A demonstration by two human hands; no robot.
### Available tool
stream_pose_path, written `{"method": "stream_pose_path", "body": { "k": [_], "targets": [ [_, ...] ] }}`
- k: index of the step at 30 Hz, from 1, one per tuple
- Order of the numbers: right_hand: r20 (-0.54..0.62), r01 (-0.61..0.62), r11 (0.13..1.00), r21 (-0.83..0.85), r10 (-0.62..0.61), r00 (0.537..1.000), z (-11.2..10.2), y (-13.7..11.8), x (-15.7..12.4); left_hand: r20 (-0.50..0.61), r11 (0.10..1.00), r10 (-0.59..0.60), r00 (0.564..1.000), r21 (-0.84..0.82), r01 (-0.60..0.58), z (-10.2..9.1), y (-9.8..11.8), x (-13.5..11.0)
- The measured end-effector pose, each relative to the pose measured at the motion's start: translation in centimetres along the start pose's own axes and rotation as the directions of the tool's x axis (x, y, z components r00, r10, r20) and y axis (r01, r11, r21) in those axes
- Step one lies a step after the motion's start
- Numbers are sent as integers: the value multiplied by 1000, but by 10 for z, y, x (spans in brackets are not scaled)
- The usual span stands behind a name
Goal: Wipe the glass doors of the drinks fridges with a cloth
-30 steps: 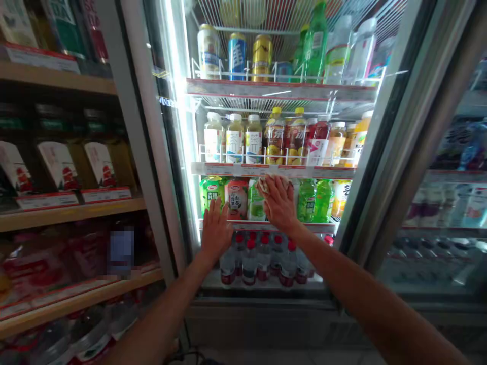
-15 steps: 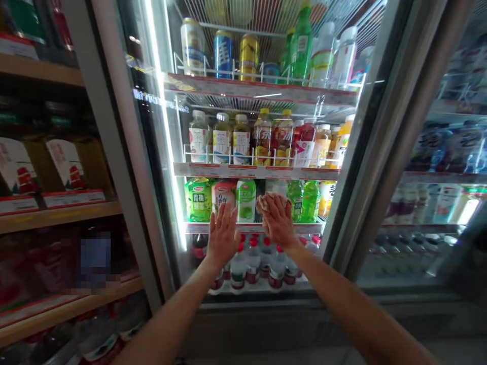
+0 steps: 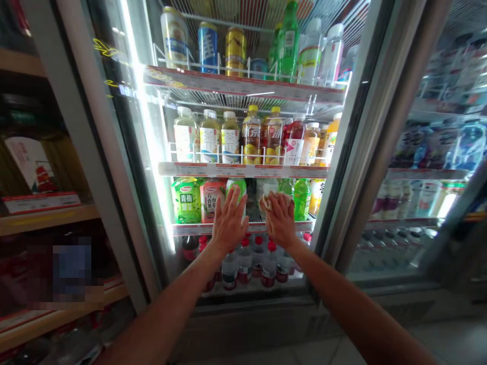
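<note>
My left hand (image 3: 229, 220) is raised flat with its fingers spread, at the glass front of a lit drinks fridge. Behind its fingers a green-and-white bottle (image 3: 236, 183) is partly covered. Level with it, my right hand (image 3: 280, 219) presses a crumpled pale cloth (image 3: 267, 201) against the glass. The cloth shows at the left side of the fingers; the palm hides the rest. Just right of that hand, green bottles (image 3: 302, 198) stand on the shelf behind the glass.
A metal door frame (image 3: 375, 132) borders the glass on the right, with another drinks fridge (image 3: 429, 175) beyond. On the left, wooden shelves (image 3: 49, 219) hold large bottles. Inside the fridge, cans (image 3: 236, 50) and bottles (image 3: 251, 134) line the upper shelves; red-capped bottles (image 3: 245, 261) stand lowest.
The view has shifted, so the fridge appears farther left. Against the shelves both hands are farther right, the left now overlapping the green-and-white bottle. The cloth stays under my right hand.
</note>
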State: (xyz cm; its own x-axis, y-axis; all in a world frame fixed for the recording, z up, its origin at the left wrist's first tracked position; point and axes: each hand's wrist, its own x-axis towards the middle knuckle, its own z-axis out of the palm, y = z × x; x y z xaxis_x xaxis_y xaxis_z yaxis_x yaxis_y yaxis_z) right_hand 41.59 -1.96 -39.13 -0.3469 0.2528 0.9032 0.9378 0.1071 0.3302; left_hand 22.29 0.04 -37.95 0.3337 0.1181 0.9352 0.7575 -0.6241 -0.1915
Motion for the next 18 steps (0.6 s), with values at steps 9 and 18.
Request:
{"method": "stream_pose_path", "body": {
  "k": [9,18],
  "targets": [
    [-163,-135,991,-24,130,978,1,34,24,-46,980,175,984,105,-169,20,-18,8],
    [-36,-52,998,-22,51,998,-5,39,-47,-65,982,161,985,106,-154,20,-16,8]
  ]
}}
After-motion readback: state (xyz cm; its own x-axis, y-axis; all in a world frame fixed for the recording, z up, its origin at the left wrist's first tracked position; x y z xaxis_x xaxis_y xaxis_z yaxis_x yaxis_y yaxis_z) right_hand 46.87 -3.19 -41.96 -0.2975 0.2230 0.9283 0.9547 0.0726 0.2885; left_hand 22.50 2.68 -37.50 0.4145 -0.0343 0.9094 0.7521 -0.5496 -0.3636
